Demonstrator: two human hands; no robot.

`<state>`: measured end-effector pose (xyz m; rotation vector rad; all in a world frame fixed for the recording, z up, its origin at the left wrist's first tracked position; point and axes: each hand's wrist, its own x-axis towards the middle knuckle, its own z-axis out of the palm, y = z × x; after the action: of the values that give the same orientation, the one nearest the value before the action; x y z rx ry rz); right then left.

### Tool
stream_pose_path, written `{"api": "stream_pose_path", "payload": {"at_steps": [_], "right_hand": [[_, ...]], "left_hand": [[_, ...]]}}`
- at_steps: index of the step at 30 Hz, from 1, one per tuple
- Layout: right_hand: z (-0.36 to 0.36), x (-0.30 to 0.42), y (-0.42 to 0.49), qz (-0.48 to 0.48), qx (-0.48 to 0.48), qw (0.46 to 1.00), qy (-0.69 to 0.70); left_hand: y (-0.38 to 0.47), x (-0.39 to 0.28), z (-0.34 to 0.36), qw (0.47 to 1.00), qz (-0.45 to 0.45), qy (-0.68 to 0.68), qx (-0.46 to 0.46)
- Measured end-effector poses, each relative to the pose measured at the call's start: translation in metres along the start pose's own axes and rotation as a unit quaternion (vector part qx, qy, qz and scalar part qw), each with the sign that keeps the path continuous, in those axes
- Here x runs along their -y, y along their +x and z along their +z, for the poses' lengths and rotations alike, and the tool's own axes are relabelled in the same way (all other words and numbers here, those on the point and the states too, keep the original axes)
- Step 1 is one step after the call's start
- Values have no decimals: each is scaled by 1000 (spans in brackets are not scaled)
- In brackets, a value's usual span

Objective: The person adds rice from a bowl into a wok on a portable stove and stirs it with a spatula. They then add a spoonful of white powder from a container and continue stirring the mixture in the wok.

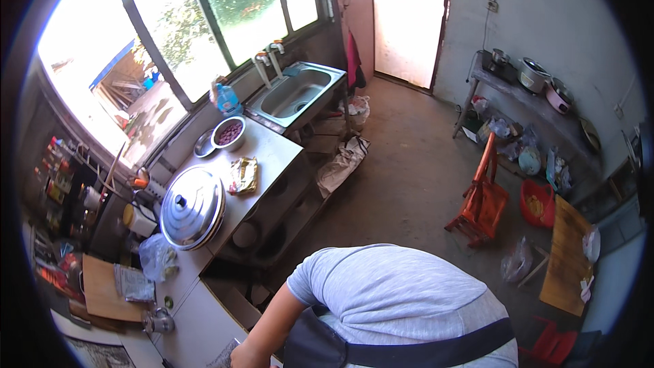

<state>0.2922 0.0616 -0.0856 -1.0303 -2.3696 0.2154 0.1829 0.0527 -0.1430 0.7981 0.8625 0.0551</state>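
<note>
A bent torso in a grey T-shirt and dark apron fills the bottom of the view. One bare arm reaches down to the counter; from the body's facing I take its hand as my right hand. It is cut by the lower edge, beside a grey speckled flat thing; whether it grips it is unclear. My left hand is out of view. On the white counter near the arm stand a metal jug, a wooden cutting board with a printed packet, and a clear plastic bag.
Farther along stand a large lidded pan, a gold packet, a bowl of dark red pieces and a steel sink. A wooden chair, a red basket and a tilted wooden board are at right.
</note>
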Motion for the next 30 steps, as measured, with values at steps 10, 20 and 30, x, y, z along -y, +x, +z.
{"api": "stream_pose_path", "payload": {"at_steps": [10,20,30], "right_hand": [[-1,-18,-48,49,59,995,-69],[-8,16,18,110,-6,993,37],[39,34,128,-125,103,984,-76]], "left_hand": [[24,-9,18,999,9,3,-37],[-94,52,-71,933,159,-324,7],[-175,96,-94,827,298,-469,-87]]}}
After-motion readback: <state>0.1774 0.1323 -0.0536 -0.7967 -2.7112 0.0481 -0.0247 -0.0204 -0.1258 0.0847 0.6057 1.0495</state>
